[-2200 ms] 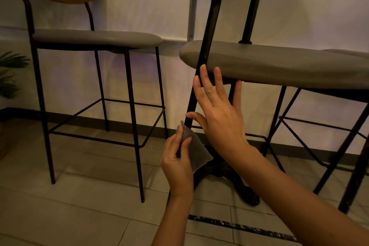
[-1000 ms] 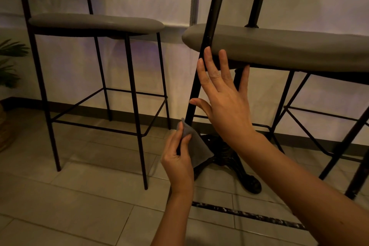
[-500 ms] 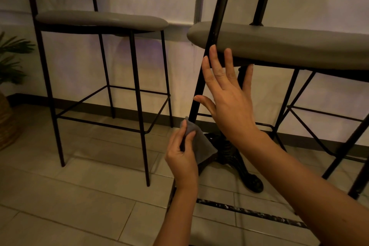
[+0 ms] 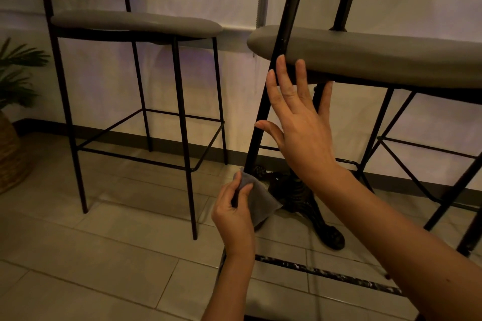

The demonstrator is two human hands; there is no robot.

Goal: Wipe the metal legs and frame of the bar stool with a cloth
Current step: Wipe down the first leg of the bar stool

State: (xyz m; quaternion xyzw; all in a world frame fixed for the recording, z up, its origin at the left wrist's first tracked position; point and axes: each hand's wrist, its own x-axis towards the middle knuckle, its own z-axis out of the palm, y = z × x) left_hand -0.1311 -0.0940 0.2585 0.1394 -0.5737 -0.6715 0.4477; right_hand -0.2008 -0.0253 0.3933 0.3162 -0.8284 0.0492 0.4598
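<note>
meanwhile the left hand (image 4: 236, 212) has slid its pinched grey cloth (image 4: 258, 199) slightly lower on the tilted bar stool's black metal leg (image 4: 263, 109), so wiping continues downward; the right hand (image 4: 297, 122) stays spread open, fingertips at the grey padded seat (image 4: 378, 57).

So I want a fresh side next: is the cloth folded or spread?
Folded: the cloth shows as a small flat pad, pinched by the left hand.

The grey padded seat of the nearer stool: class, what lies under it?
Under the grey padded seat show black metal legs, an ornate black cast-iron table base and beige floor tiles. The open right hand covers part of the seat's underside.
</note>
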